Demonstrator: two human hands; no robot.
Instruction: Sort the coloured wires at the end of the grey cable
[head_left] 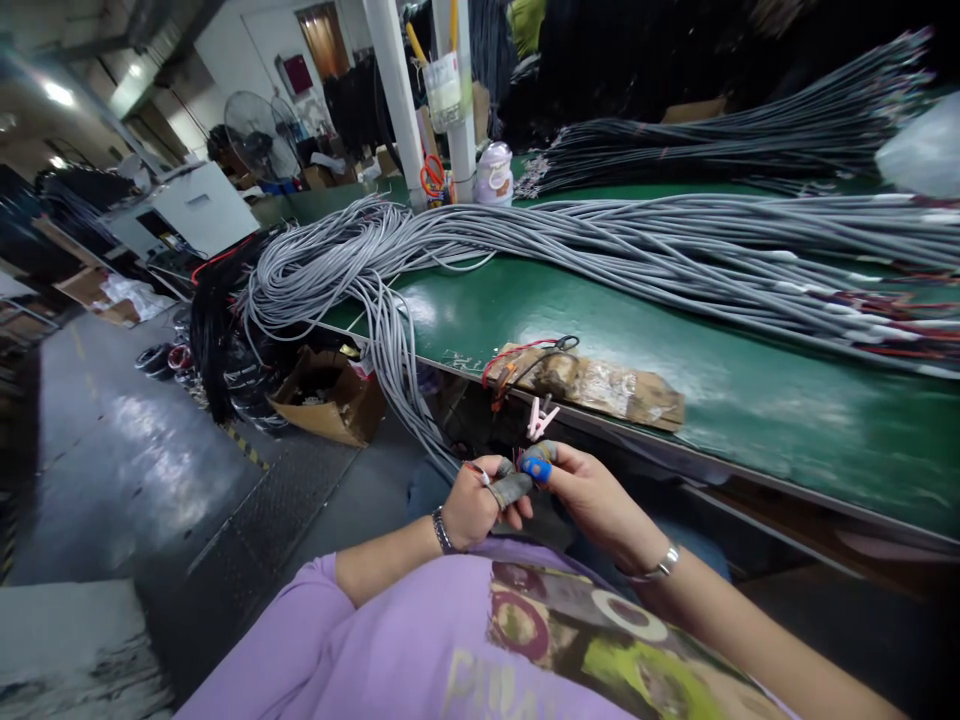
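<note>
My left hand [480, 500] and my right hand [592, 495] meet just below the front edge of the green table [675, 380]. Both wear finger covers, grey on the left hand and blue on the right. Their fingers are pinched together around the thin coloured wire ends of a grey cable [420, 415], which runs up from my hands to the large bundle of grey cables [600, 240] lying across the table. A pink clip [540, 418] hangs at the table edge right above my hands.
A taped cardboard pad [607, 385] with red and black wires sits on the table edge. A second cable bundle [735, 135] lies further back. An open cardboard box [326, 395] and black cables [214, 330] are on the floor at left. White posts [394, 90] and a fan [255, 135] stand behind.
</note>
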